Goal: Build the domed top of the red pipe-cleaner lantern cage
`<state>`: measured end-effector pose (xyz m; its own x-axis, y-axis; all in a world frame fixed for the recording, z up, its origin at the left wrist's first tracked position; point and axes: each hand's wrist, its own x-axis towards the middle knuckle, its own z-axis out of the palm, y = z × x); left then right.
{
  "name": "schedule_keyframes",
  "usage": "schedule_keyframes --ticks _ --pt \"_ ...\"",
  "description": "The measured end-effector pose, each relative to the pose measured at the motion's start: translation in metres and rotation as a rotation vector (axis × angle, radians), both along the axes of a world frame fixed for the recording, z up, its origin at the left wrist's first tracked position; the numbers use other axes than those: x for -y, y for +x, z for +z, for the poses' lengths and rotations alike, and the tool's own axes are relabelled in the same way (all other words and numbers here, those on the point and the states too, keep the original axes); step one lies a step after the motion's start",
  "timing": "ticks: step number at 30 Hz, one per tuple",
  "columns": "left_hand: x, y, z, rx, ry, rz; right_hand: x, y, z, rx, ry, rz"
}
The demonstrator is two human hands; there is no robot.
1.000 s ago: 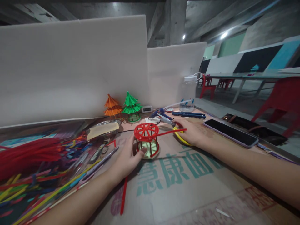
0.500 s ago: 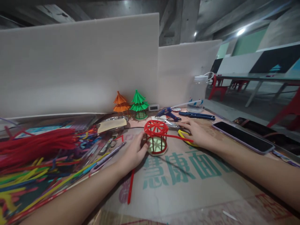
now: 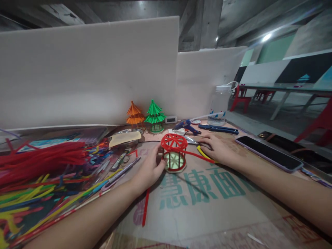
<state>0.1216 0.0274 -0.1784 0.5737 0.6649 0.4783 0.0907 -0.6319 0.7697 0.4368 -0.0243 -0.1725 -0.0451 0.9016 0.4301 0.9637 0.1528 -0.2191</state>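
A person's left hand is closed around the near-left side of a small red round frame, which stands upright on the table, between the hands. The right hand, well apart from the left, rests over yellow-handled scissors; its grip there is hard to make out. Beyond the hands stand green and orange tiered models.

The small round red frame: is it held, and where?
The left hand holds the small red fuzzy-strip frame by its left side, thumb near the base. Whether the right hand grips the yellow-handled metal scissors cannot be told.
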Motion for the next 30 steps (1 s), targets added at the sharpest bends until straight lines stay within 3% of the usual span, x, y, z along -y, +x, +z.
schedule_keyframes --ticks 10,30 --pt "-0.002 0.001 -0.003 -0.001 0.029 0.024 0.000 -0.001 0.000 0.018 0.002 -0.012" --pt "0.000 -0.001 0.005 -0.055 0.042 0.045 0.007 -0.014 0.008 0.027 -0.048 -0.061"
